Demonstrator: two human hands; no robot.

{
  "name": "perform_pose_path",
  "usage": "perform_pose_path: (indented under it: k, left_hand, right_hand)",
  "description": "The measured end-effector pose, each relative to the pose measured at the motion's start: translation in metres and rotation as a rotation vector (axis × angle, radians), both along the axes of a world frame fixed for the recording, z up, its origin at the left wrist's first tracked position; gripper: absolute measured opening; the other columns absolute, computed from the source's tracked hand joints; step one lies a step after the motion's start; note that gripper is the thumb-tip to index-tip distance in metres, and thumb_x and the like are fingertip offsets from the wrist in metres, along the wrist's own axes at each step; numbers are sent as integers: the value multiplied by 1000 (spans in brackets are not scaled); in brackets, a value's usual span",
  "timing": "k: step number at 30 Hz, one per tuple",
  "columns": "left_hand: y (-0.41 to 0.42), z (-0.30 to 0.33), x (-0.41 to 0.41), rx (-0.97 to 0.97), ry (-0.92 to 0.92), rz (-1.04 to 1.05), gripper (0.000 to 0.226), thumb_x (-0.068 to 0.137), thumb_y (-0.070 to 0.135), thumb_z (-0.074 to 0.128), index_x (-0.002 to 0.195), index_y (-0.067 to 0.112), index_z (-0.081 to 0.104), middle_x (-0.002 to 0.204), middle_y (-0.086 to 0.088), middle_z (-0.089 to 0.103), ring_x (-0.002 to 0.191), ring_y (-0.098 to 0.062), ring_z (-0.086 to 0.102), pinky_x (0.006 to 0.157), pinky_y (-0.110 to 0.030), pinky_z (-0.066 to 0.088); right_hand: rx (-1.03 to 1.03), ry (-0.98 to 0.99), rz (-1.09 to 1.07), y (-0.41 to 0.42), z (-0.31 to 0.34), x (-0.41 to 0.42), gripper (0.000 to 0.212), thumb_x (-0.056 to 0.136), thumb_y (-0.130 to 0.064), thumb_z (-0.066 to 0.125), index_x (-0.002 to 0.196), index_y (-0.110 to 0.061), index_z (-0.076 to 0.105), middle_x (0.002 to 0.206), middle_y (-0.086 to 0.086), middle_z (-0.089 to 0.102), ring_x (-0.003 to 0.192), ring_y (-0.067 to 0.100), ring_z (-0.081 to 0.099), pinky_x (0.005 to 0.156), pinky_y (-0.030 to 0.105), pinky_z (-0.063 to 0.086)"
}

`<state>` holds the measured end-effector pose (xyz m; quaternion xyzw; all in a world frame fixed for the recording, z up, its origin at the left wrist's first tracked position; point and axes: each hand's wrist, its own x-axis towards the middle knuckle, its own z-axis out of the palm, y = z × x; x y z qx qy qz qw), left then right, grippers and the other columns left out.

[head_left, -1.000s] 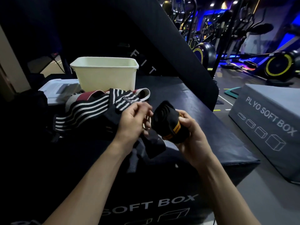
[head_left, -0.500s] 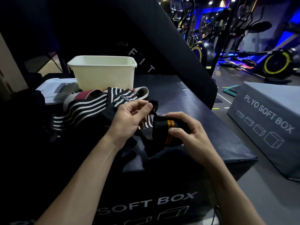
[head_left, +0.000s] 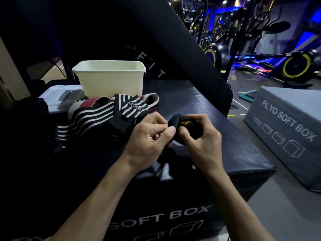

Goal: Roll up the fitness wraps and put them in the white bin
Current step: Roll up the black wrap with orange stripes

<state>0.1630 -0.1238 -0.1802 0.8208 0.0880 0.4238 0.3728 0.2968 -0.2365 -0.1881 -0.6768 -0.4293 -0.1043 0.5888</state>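
Both hands hold one black wrap with orange stripes (head_left: 186,126), rolled into a tight bundle above the top of the black soft box (head_left: 199,108): the right hand (head_left: 202,140) curls its fingers and thumb round the roll, and the left hand (head_left: 150,136) pinches the roll's near edge between thumb and forefinger, with a loose black tail hanging below the two hands. Largest in the surroundings, a long black padded panel (head_left: 182,40) lettered "FIT" slants across the back of the box. A second, grey soft box (head_left: 286,122) sits on the floor to the right, well apart from the hands. Exercise bikes with yellow-rimmed wheels (head_left: 295,66) stand in blue light at the far right. On the black box top, the white bin (head_left: 111,79) stands upright at the far left side; its inside cannot be seen from this angle. A flat white lid (head_left: 57,94) lies just left of the bin. A heap of unrolled black-and-white striped wraps (head_left: 90,115), one with a dark red band, lies in front of the bin and just left of the left hand.
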Motion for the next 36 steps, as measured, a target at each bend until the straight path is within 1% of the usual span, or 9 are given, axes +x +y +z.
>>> perform_pose_path:
  k: [3,7,11,14,18,21,26,32,36]
  left_hand:
    - [-2,-10,4,-225,32,52,42,94,38,59,60,16,73,74,-4,66,73,-24,66,77,-44,52]
    - [-8,-9,4,-407,238,91,44,97,27,65,55,24,73,53,6,65,47,-1,55,54,-24,42]
    - [-2,-7,-2,-230,320,215,33,89,47,69,59,33,72,51,13,62,49,-1,57,53,-23,44]
    - [4,-8,-6,-108,445,216,28,81,63,60,71,40,73,61,14,66,59,-12,62,61,-32,53]
    - [8,0,-9,-404,230,-95,38,95,45,60,72,19,74,74,0,70,61,-15,60,59,-32,48]
    - [8,7,-12,-389,1,-136,32,92,40,64,68,20,71,94,4,64,78,-10,59,68,-26,50]
    - [-3,16,-14,-764,-226,-309,28,95,27,62,70,18,70,84,-2,68,68,-10,54,65,-23,46]
    - [-16,23,-11,-1073,-127,-271,18,91,25,63,76,16,58,73,1,53,51,-9,39,49,-25,41]
    - [-17,15,-1,-1255,-46,-113,25,100,21,57,75,18,56,65,6,54,43,-8,34,40,-22,36]
  right_hand:
    - [107,100,-9,0,1,0,26,86,-14,78,109,-17,69,92,-17,71,88,-3,68,77,10,48]
    - [205,232,47,4,-7,-5,25,88,-13,77,112,-15,70,99,-8,73,92,5,70,82,20,54]
    - [277,386,115,7,-11,-7,24,89,-5,75,112,-10,70,95,-2,73,85,5,69,78,23,55]
    - [236,312,112,6,-10,-9,26,89,-2,74,114,-10,69,97,-7,73,89,3,70,80,20,55]
    - [157,216,85,2,-7,-5,30,89,-5,74,117,-14,68,105,-10,71,99,5,69,86,20,54]
    - [119,172,96,1,-6,-5,33,89,-5,74,118,-18,67,106,-15,70,103,11,69,90,31,57]
    - [99,121,107,3,-4,-11,35,86,0,73,115,-19,68,103,-19,69,99,7,68,86,20,54]
    - [155,76,52,4,-6,-12,35,87,-2,73,118,-17,67,107,-11,69,101,14,68,86,24,54]
    - [246,182,102,6,-3,-17,30,90,-1,72,118,-12,67,105,-14,70,101,6,68,87,21,53]
